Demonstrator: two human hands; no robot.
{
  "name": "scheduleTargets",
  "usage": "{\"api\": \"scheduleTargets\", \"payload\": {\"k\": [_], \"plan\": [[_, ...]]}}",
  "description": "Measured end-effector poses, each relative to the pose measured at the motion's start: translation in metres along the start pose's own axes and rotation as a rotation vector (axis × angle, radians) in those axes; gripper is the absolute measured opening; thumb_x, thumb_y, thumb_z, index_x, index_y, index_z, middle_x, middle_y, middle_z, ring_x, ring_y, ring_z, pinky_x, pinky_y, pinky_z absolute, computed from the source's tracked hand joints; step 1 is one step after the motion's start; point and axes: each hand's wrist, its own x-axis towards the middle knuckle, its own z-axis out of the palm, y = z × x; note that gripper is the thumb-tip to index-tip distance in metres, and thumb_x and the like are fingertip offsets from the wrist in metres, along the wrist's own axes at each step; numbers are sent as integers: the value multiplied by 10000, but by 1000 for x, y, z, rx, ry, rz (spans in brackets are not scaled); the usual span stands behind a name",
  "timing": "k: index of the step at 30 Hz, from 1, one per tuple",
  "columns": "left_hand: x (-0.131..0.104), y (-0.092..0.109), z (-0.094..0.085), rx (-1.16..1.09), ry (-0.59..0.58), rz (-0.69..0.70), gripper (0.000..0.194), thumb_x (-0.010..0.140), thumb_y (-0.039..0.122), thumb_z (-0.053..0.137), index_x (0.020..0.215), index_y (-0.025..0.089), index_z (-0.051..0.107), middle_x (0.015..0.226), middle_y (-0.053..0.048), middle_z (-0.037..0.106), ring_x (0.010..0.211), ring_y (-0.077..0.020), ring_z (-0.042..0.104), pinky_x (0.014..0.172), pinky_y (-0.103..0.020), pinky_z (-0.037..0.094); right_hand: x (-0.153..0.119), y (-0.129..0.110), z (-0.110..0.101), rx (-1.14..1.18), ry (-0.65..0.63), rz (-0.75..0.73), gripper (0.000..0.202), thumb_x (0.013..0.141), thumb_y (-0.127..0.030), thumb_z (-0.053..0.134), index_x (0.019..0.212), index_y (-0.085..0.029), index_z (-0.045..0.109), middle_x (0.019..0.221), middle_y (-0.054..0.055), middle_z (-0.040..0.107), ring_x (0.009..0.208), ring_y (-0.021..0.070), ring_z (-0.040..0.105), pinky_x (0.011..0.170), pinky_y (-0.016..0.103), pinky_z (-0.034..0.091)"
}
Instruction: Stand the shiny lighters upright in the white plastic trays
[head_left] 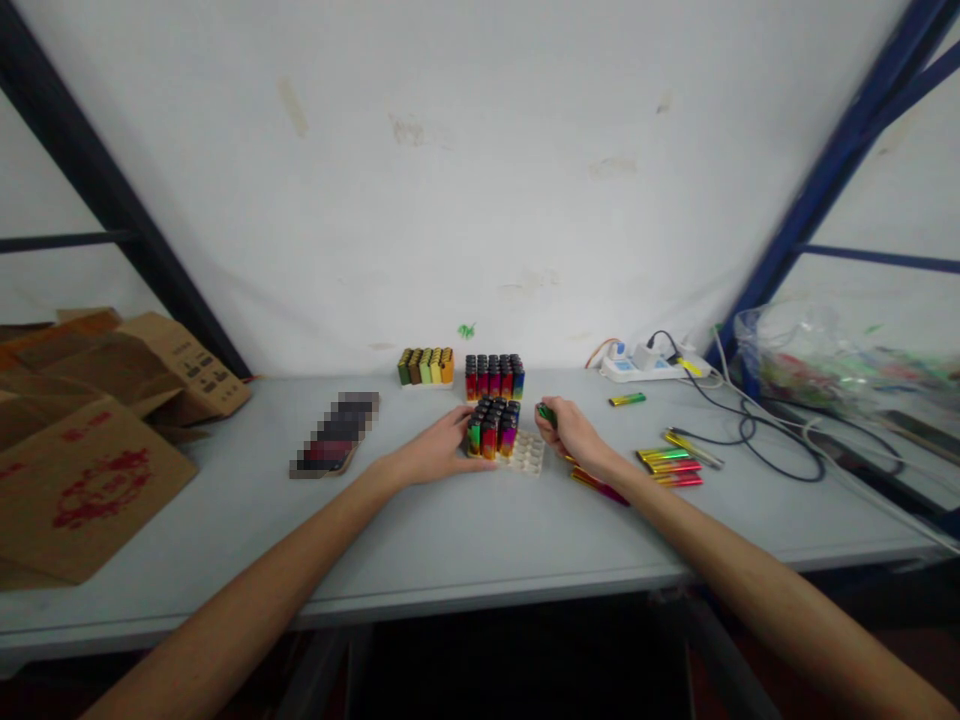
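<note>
A white tray (529, 455) with round holes stands on the table, its left part filled with upright lighters (491, 430) with black tops and colourful shiny bodies. My left hand (435, 450) is wrapped round the tray's left end, thumb along the front and fingers behind. Just right of the tray, my right hand (571, 432) is closed on a green lighter (545, 411), most of it hidden by the fingers. Below that hand lie purple and gold lighters (600, 487), partly covered by the wrist. Several red, green and gold lighters (671, 467) lie farther right.
Behind the tray stand a block of colourful lighters (495, 377) and a yellow-green block (425, 366). A blurred-out phone-like object (335, 435) lies left, near cardboard boxes (97, 490). A power strip (652, 368), cables (780, 470) and a plastic bag (817, 350) occupy the right.
</note>
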Motion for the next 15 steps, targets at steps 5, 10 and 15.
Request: {"api": "scheduleTargets", "payload": {"k": [5,10,15], "plan": [[0,1,-1,0,-17,-24,799,805,663,734,1426,187,569,1510,-147,505,1405,-357,474,1249,-473,327,3,5,-2,65,-11,33,458,985,-525,351,624,-242,345,530,-59,275,430,105,225,411,264,188],[0,3,-2,6,-20,-25,788,817,645,734,1429,178,567,1503,-158,500,1391,-354,487,1240,-472,345,9,8,-10,202,-81,3,552,967,-710,362,795,-211,520,597,-70,312,471,103,270,449,245,232],[-1,4,-2,1,-20,-32,794,810,657,732,1424,179,572,1499,-153,502,1387,-360,494,1238,-468,350,7,-2,-23,28,-66,-190,461,973,-646,481,968,-198,593,740,-13,538,663,145,530,628,275,445]]}}
